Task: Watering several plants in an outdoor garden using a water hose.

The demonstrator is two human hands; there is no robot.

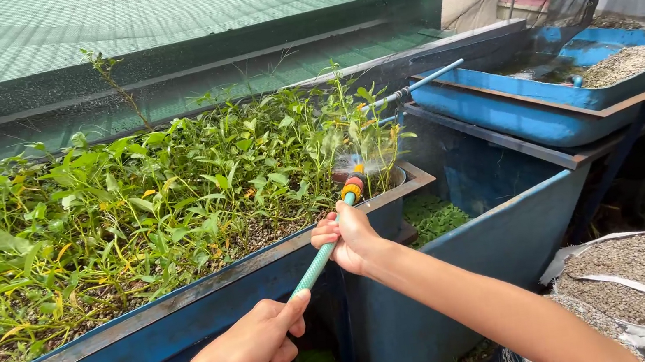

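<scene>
A green garden hose (315, 266) with an orange and yellow nozzle (354, 184) runs up from the bottom of the view. My left hand (255, 349) grips the hose low down. My right hand (349, 236) is closed around it just below the nozzle. A fine spray of water (359, 159) leaves the nozzle over the leafy green plants (150, 195) that fill a long blue planter trough (151, 332). Both hands are in front of the trough's near wall.
A second blue trough with gravel (623, 67) stands at the right on a metal frame. A lower blue tub (496, 241) sits beside my right arm. An open white sack of gravel (643, 280) lies at the bottom right. Green roofing and netting are behind.
</scene>
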